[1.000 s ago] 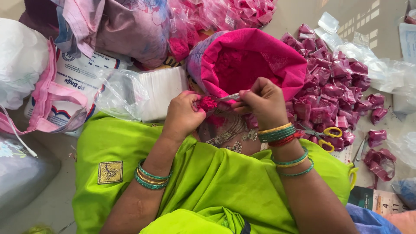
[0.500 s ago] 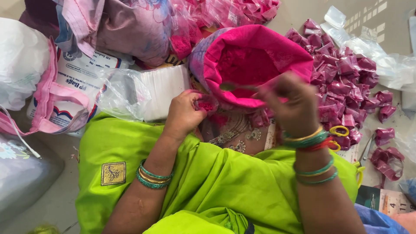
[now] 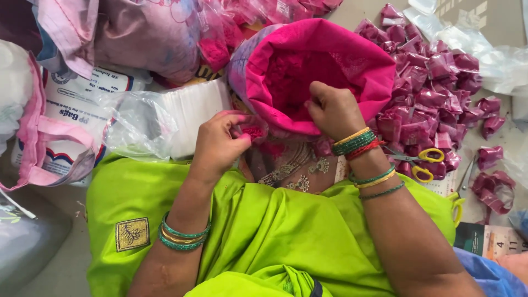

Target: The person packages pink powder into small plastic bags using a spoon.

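Note:
My left hand (image 3: pixel 220 146) pinches a small clear packet of pink powder (image 3: pixel 252 131) just below the rim of a large sack. That sack (image 3: pixel 352 55) has a rolled pink edge and is full of bright pink powder (image 3: pixel 308 77). My right hand (image 3: pixel 334 110) reaches over the near rim into the sack, fingers curled down; what they hold is hidden. Both wrists wear green and gold bangles. My lap is covered by lime-green cloth (image 3: pixel 264 231).
A heap of filled pink packets (image 3: pixel 434 82) lies right of the sack, with yellow-handled scissors (image 3: pixel 421 162) at its near edge. A stack of empty clear pouches (image 3: pixel 190 113) sits to the left, beside printed bags (image 3: pixel 71 110). More pink-filled plastic bags (image 3: pixel 181 38) crowd the back.
My right hand has left the packet by my left hand and moved up and right, over the rim into the sack. My left hand keeps the packet in place.

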